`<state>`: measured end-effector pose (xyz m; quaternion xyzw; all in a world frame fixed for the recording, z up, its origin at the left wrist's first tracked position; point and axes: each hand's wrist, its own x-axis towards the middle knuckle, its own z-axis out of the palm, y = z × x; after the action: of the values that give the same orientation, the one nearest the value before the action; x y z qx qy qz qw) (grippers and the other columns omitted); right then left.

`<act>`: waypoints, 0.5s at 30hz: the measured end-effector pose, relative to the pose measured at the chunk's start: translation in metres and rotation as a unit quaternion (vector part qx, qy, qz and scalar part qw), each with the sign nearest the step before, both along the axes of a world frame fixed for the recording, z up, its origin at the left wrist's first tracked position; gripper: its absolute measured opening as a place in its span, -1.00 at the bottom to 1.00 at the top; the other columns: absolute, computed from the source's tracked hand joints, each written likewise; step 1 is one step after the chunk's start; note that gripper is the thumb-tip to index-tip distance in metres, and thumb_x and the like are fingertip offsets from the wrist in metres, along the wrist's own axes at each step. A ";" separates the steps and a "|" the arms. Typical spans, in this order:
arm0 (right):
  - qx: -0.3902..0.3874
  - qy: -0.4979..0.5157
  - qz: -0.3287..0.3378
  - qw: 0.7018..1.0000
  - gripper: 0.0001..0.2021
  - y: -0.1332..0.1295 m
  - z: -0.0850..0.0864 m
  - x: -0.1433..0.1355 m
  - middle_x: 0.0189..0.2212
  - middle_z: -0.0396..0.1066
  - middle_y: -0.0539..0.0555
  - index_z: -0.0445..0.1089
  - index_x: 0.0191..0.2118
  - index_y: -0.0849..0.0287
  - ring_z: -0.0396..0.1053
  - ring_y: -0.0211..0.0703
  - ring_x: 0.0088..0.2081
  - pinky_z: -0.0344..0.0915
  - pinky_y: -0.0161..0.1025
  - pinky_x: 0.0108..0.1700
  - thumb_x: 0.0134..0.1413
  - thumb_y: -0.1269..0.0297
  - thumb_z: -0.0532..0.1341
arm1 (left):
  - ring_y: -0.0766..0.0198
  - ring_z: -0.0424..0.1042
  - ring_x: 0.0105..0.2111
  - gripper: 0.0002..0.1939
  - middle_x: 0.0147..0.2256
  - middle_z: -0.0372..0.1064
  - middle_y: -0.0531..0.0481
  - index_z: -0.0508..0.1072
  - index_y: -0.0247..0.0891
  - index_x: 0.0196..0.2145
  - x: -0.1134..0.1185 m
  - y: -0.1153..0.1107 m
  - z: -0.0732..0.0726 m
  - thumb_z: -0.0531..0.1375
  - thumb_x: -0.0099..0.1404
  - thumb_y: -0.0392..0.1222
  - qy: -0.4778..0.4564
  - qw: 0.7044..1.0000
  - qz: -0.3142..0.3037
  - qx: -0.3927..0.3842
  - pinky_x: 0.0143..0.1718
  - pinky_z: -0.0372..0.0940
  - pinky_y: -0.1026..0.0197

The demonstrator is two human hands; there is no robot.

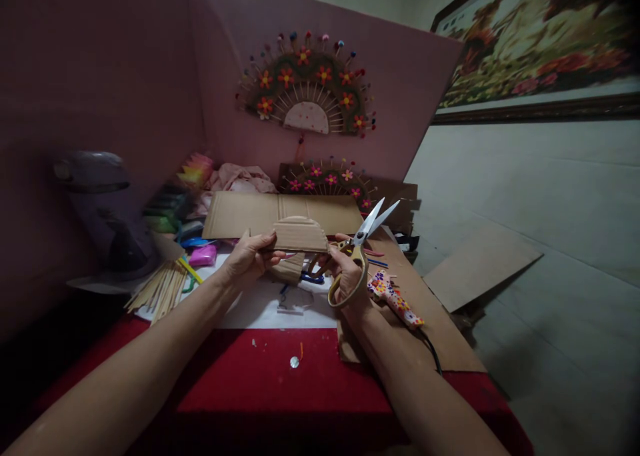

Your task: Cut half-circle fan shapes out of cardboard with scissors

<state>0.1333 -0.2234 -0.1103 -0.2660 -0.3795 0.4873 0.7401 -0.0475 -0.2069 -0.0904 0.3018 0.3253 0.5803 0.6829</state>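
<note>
A half-round piece of cardboard (300,235) is held up level over the table, its curved edge on top. My left hand (249,256) pinches its left end between thumb and fingers. At the right end, my right hand (346,269) touches the piece and also carries a pair of scissors (364,233). The scissors' blades are parted and point up to the right, away from the cardboard, with a gold handle looped around the hand. Some of the right fingers are hidden behind the handles and the piece.
A red cloth (250,376) covers the table, with white paper (240,316) on it. Wooden sticks (159,289) lie left; a flower-patterned glue gun (395,299) rests on cardboard at right. Behind stand a cardboard sheet (240,216) and a decorated fan (327,183); another fan (305,86) hangs above.
</note>
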 end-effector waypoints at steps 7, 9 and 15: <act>-0.028 0.007 0.034 0.999 -0.64 -0.005 0.004 -0.002 -0.58 0.41 -0.11 0.21 -0.20 0.12 0.36 -0.25 -0.61 0.32 -0.29 -0.52 -0.20 0.26 0.27 | 0.26 0.47 -0.66 -0.93 -0.54 0.46 -0.07 0.38 -0.35 -0.32 0.002 -0.001 -0.001 0.18 0.21 -0.42 -0.017 1.000 0.016 -0.010 -0.69 0.38 0.36; -0.028 -0.001 0.031 0.999 -0.63 -0.007 0.005 -0.003 -0.56 0.41 -0.10 0.22 -0.19 0.12 0.37 -0.26 -0.60 0.34 -0.29 -0.50 -0.17 0.20 0.28 | 0.29 0.44 -0.69 -0.94 -0.58 0.42 -0.03 0.37 -0.34 -0.34 0.003 -0.002 0.003 0.16 0.23 -0.43 -0.035 0.998 0.038 -0.046 -0.72 0.36 0.38; -0.016 -0.106 0.034 0.994 -0.48 -0.015 0.007 -0.004 -0.57 0.34 -0.08 0.26 -0.21 0.16 0.26 -0.32 -0.64 0.22 -0.36 -0.66 -0.11 -0.19 0.25 | 0.35 0.42 -0.70 -0.89 -0.60 0.38 0.04 0.34 -0.31 -0.39 -0.002 0.000 0.010 0.10 0.28 -0.44 -0.071 0.992 0.069 -0.080 -0.73 0.33 0.43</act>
<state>0.1292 -0.2385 -0.1036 -0.3149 -0.4565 0.4872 0.6746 -0.0495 -0.2068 -0.0803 0.1816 0.3415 0.6182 0.6843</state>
